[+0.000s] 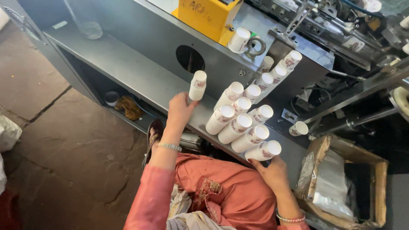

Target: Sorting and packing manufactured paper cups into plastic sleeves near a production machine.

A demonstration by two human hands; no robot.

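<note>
Nearest, at about five o'clock in the view, the right hand (275, 172) is cupping the underside of the closest stack of paper cups (263, 150), fingers curled narrowly against its lower wall; how firmly they are closing I cannot tell. A beaded bracelet (291, 219) is circling that wrist, and the pink sleeve (149, 200) and lap are filling the six o'clock edge.

At about ten o'clock from that hand, the left hand (179, 110) is pinching a single short stack of cups (197, 85) by its bottom end, thumb and fingertips closed around it and holding it upright, clear of the rest. Between the two hands, several more cup stacks (238, 123) are lying tilted side by side on the grey metal ledge (128, 68), mouths pointing toward one o'clock, each touching its neighbour.

These cups are looking very light, thin-walled and easily crushed, with a smooth printed skin that may be slipping under a loose grip; taking them low around the base or rolled rim, where the paper is stiffest, seems safest.

At three o'clock a cardboard box (379, 170) lined with a plastic bag (332, 183) is standing beside the ledge. Farther off, toward twelve, more cups (277, 72) are trailing up to a yellow housing (208, 15) and the machine's metal parts (324, 21).
</note>
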